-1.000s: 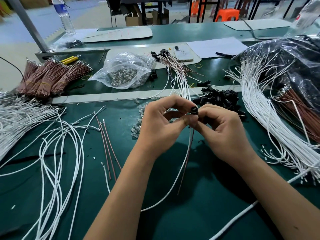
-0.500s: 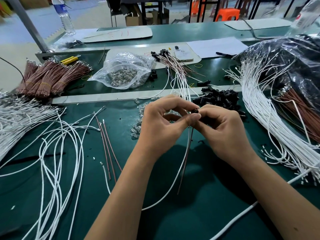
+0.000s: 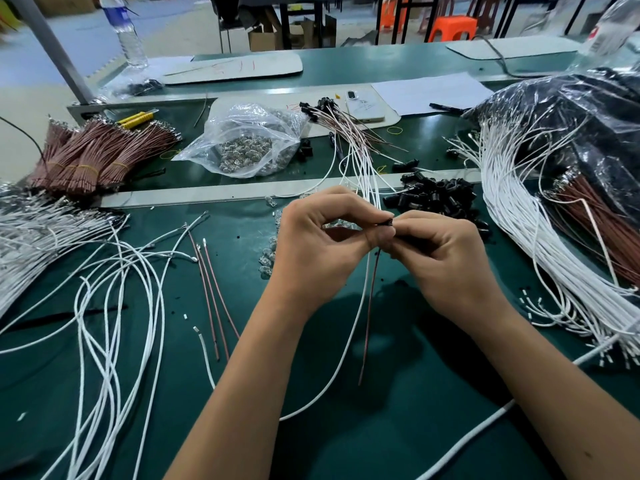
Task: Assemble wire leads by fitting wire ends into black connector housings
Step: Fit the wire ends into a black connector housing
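Observation:
My left hand (image 3: 313,249) and my right hand (image 3: 446,258) meet above the green mat at the middle of the table. Between their fingertips sits a small black connector housing (image 3: 388,223), pinched from both sides. A white wire (image 3: 341,351) and a thin brown wire (image 3: 367,327) hang down from the housing onto the mat. Most of the housing is hidden by my fingers. A pile of loose black housings (image 3: 436,197) lies just behind my right hand.
Loose white wires (image 3: 104,306) and brown wires (image 3: 214,296) spread on the left. A big bundle of white wires (image 3: 540,244) curves on the right. A clear bag of metal terminals (image 3: 247,147), finished leads (image 3: 346,133), brown bundles (image 3: 93,154) and a phone (image 3: 363,105) lie behind.
The housing has turned from end-up to lying sideways between my fingertips. Both hands have stayed at the same spot, with only small finger movement.

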### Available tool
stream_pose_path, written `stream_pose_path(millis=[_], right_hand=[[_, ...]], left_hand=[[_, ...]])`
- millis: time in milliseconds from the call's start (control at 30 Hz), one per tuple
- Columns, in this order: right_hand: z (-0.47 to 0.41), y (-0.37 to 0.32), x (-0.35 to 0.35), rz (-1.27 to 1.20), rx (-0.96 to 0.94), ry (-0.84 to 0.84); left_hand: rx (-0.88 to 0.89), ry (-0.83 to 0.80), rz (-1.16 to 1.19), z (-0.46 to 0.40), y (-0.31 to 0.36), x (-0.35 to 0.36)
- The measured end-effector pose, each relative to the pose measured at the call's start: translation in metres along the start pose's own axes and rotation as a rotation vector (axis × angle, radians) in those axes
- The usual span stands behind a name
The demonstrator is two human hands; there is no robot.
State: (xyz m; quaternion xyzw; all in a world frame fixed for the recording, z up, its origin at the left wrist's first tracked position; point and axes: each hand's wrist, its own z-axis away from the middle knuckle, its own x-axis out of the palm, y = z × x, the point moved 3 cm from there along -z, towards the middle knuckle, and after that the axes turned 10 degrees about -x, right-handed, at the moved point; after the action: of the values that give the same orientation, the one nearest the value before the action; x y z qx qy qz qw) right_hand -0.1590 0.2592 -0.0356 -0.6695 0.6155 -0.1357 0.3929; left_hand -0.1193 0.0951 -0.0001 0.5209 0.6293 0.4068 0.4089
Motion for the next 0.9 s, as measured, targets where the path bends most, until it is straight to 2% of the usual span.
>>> stream_pose_path(millis=[400,533,633,800,900], right_hand=[[0.001,-0.006,0.001,0.014,0.048,-0.003],[0.003,-0.007,0.0,0.022,0.077,0.043],[0.003,-0.006,-0.001,0.029,0.115,0.047],[0.002,-0.005,0.0,-0.149,0.237,0.047],[0.004,-0.002,0.002,-0.151,0.288,0.032]], left_hand=[[0.02,0.082,-0.115,0.002,-0.001,-0.001],[-0.01,0.12,-0.13,0.001,-0.004,-0.001],[-0.09,0.145,-0.091,0.001,-0.007,-0.002],[-0.304,0.154,0.13,0.0,-0.015,-0.003],[-0.355,0.154,0.133,0.0,-0.018,-0.006]])
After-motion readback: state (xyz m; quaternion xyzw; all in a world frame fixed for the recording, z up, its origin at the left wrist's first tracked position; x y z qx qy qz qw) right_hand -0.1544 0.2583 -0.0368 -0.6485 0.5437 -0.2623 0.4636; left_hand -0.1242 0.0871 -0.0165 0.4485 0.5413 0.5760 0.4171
